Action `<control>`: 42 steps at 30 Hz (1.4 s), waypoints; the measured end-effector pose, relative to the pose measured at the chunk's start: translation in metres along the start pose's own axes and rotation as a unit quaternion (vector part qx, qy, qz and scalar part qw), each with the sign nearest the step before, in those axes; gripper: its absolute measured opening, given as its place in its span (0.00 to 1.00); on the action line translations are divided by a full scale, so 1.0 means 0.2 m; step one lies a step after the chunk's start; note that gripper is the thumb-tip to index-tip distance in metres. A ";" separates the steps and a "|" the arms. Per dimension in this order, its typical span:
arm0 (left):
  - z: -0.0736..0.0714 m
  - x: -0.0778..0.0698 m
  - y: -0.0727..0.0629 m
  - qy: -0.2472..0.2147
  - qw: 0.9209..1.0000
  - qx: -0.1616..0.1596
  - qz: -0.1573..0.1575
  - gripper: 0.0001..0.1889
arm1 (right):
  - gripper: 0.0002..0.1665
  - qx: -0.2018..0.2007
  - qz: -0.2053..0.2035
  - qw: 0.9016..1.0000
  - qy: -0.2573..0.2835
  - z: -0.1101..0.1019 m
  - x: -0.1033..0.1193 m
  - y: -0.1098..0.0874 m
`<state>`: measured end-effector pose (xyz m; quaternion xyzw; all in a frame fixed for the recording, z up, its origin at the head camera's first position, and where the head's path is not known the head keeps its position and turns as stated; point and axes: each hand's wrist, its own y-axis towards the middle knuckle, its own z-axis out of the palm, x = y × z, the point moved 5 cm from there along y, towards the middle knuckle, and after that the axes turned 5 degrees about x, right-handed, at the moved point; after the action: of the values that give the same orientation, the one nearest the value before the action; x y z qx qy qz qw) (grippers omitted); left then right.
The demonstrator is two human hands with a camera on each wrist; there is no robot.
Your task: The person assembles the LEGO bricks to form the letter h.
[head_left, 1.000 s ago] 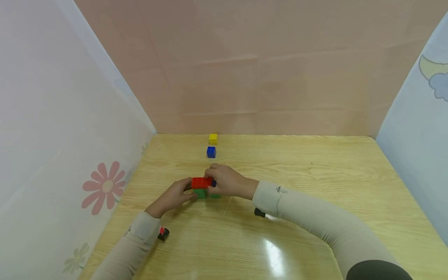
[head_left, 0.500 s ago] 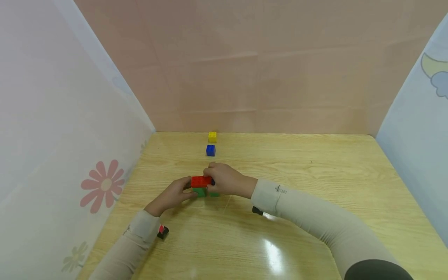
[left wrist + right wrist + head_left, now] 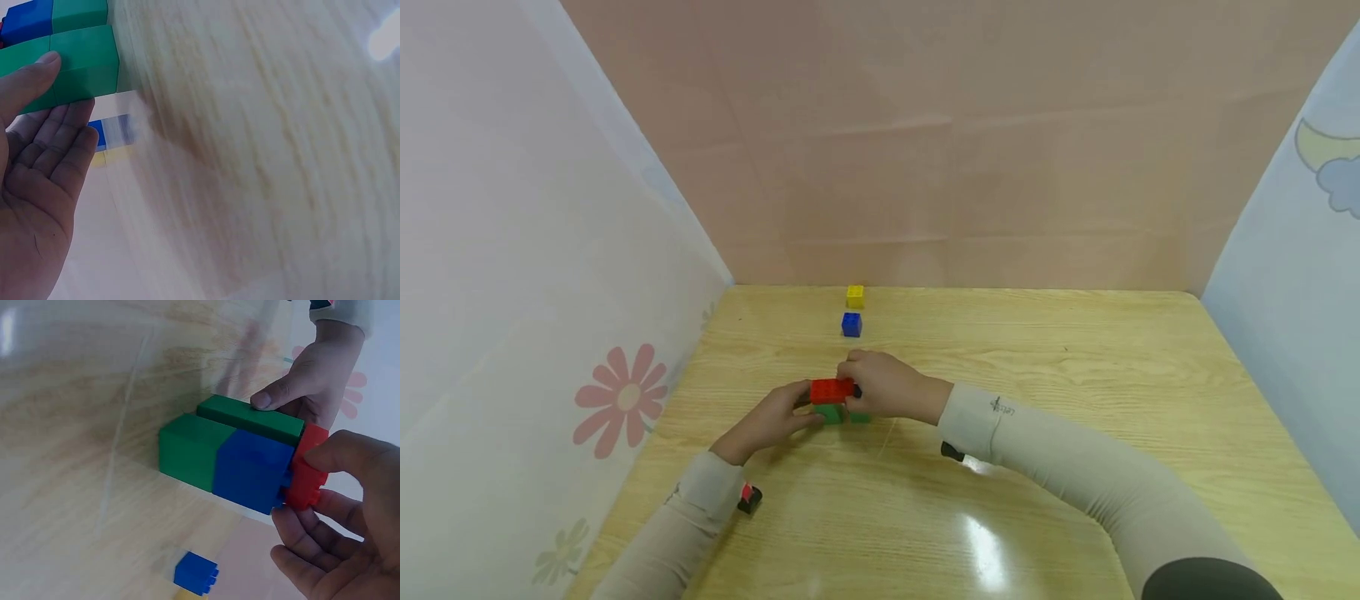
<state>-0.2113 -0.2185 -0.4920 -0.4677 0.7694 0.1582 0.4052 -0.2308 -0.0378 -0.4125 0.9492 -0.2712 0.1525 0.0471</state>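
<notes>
My right hand (image 3: 887,386) pinches a red toy brick (image 3: 830,392) between thumb and fingers. That brick lies across the tops of two small towers. One tower is green bricks (image 3: 250,419); the other has a green brick (image 3: 190,450) below and a blue brick (image 3: 253,469) above. In the right wrist view, some blue studs show right at the red brick's underside. My left hand (image 3: 767,421) holds the all-green tower, its thumb on the near face and its fingers behind, as the left wrist view shows. The right hand partly hides the second tower from the head camera.
Farther back on the wooden table (image 3: 1075,358) stand a loose blue brick (image 3: 852,325) and, behind it, a yellow brick (image 3: 855,297). Patterned walls rise at left and right, with a pinkish panel (image 3: 947,167) at the back. Small black devices sit under both cuffs.
</notes>
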 end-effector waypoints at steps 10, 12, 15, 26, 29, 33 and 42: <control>0.00 0.00 0.00 0.012 1.000 0.000 0.005 0.24 | 0.24 -0.004 0.013 0.999 0.037 0.03 -0.02 0.00; 0.00 0.00 -0.01 0.012 1.000 0.001 0.004 0.24 | 0.27 -0.006 0.014 0.999 0.043 0.03 -0.02 0.00; 0.00 0.00 -0.01 0.008 1.000 0.002 0.004 0.24 | 0.29 -0.010 0.011 0.999 0.052 0.03 -0.02 0.01; 0.01 -0.02 -0.01 -0.002 1.000 -0.009 0.008 0.24 | 0.20 -0.033 -0.019 0.998 0.048 0.04 0.01 0.01; 0.01 0.01 -0.01 -0.003 1.000 -0.008 0.010 0.23 | 0.19 -0.033 -0.018 0.998 0.045 0.04 0.01 0.01; 0.00 0.00 -0.01 -0.002 1.000 -0.003 0.013 0.22 | 0.20 -0.032 -0.013 0.999 0.039 0.04 0.01 0.01; 0.00 -0.01 -0.01 -0.002 1.000 0.002 0.009 0.23 | 0.21 -0.027 -0.010 0.999 0.031 0.04 0.01 0.03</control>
<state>-0.2088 -0.2194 -0.4904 -0.4596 0.7733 0.1616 0.4057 -0.2290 -0.0453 -0.4200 0.9452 -0.2638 0.1736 0.0829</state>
